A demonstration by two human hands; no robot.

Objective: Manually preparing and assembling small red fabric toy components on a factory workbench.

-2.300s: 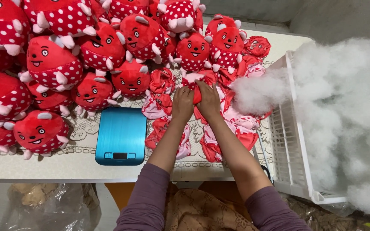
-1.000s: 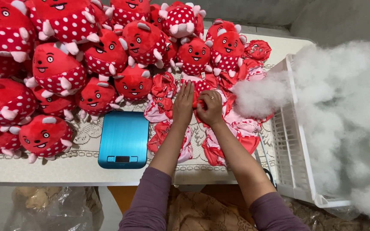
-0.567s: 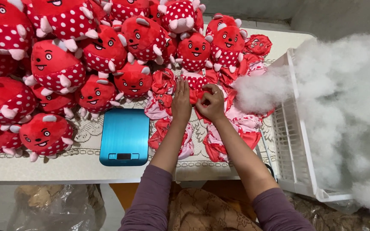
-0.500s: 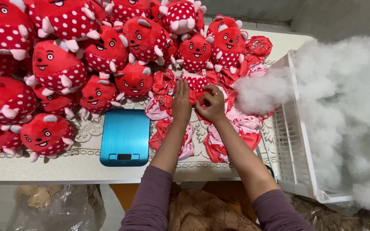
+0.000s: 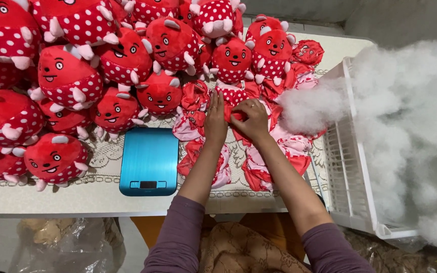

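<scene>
The unstuffed red toy skin (image 5: 236,114) lies on the worktop (image 5: 97,194) at about 12 o'clock from my view's centre, on top of a pile of flat skins (image 5: 259,162) of the same kind, and both hands are on it. Compared with two seconds ago, the hands sit a little lower and closer to me, and the right hand (image 5: 251,120) has turned from flat to curled. Its fingers now pinch a fold of the red cloth. The left hand (image 5: 215,121) lies beside it at 9 o'clock, its fingers straight and pressed together, holding the skin down. I judge this as a change from smoothing the skin to taking hold of it; the skin itself is not lifted yet.

The blue scale (image 5: 149,161) stays at 8 o'clock from the hands with nothing on it. The stuffed red toys (image 5: 122,58) fill the area from 9 to 12 o'clock, and the white fibre filling (image 5: 405,131) overflows the white basket (image 5: 347,167) at 3 o'clock.

The hands cover the place where the cloth is gripped, so I cannot tell if there is an opening under them. The toys at the left edge are cut off, and the screen of the scale is too small to make out.
</scene>
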